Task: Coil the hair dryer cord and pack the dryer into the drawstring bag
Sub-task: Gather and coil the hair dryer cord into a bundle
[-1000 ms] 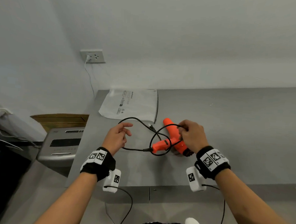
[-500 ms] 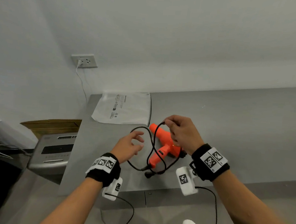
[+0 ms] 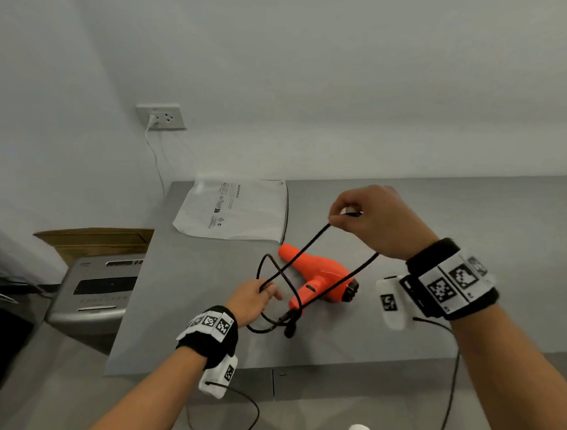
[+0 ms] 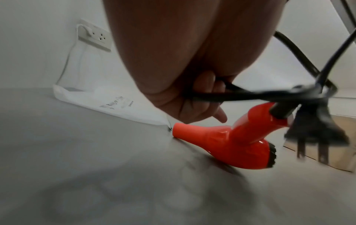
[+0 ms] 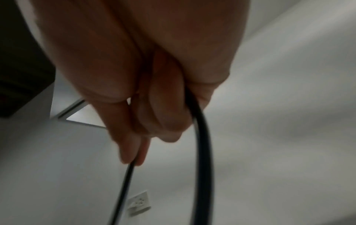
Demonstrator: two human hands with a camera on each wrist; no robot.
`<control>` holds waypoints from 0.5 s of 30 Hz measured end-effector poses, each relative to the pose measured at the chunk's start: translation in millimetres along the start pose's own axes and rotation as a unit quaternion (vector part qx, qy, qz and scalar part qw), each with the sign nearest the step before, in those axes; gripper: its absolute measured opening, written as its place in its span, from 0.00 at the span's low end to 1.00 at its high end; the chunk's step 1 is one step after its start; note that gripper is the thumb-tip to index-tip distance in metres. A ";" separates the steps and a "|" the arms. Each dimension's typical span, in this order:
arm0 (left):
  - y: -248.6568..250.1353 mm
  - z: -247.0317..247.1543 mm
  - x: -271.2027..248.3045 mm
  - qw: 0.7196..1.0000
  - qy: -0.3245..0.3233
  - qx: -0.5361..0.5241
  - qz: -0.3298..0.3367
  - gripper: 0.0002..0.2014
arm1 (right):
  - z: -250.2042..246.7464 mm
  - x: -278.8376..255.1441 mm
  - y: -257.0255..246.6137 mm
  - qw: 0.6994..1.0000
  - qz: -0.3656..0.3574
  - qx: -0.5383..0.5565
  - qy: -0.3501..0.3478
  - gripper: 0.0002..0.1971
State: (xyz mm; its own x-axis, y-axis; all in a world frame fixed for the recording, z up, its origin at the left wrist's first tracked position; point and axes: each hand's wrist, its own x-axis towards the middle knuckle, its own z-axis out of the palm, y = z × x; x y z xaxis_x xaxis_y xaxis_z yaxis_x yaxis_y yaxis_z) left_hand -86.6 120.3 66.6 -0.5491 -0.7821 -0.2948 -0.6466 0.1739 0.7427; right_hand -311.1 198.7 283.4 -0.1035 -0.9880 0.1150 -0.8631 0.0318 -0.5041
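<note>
Right hand: raised at centre right of the head view, fingers curled, pinching a loop of the cord; two strands drop from it. The right wrist view shows a strand leaving the fingertips and another passing under the curled fingers.
Left hand: lower centre of the head view, just left of the dryer, fingers closed round the lower cord loops; the left wrist view shows strands running through the curled fingers.
Cord: black, stretched between the two hands, its strands crossing over the dryer.
Plug: hangs off the table below the dryer's handle, prongs down, right of the left wrist view.
Dryer: orange, lying on the table at frame centre, nozzle toward the bag, handle toward the near edge.
Bag: white, printed, flat at the table's far left corner, just beyond the nozzle.
Socket: on the wall, upper left, with a white lead plugged in.
Machine: grey, left of the table, lower left of the frame.
</note>
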 end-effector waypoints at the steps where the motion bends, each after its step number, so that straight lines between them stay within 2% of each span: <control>1: -0.5 -6.3 -0.1 1.000 0.012 0.012 -0.003 0.16 | -5.3 1.9 5.3 0.999 -0.001 -0.029 -0.013 0.03; 5: 0.4 -28.3 2.1 0.997 0.029 0.072 -0.004 0.14 | -15.0 8.4 24.6 0.993 0.012 -0.112 -0.044 0.08; 8: 1.3 -41.5 4.0 0.994 0.036 0.107 -0.007 0.12 | -15.1 7.7 35.7 0.986 0.045 -0.158 -0.037 0.14; 10: 1.2 -49.1 2.0 0.992 0.048 0.117 -0.016 0.10 | -14.5 5.7 43.2 0.979 0.060 -0.193 -0.002 0.17; 12: -3.3 -54.4 -2.1 0.994 0.035 0.107 -0.018 0.10 | -14.4 4.3 52.8 0.974 0.062 -0.204 0.069 0.18; 15: -13.9 -61.2 -11.2 1.000 0.020 0.023 -0.008 0.09 | -12.3 9.0 68.7 0.975 0.080 -0.158 0.132 0.17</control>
State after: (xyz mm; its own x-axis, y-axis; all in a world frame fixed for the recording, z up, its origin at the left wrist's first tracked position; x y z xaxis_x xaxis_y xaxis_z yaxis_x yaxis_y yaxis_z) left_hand -39.1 90.1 96.4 -0.5181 -0.8075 -0.2818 -0.6796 0.1887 0.7089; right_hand -377.3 193.8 260.4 -0.3364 -0.8949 0.2933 -0.9304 0.2678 -0.2502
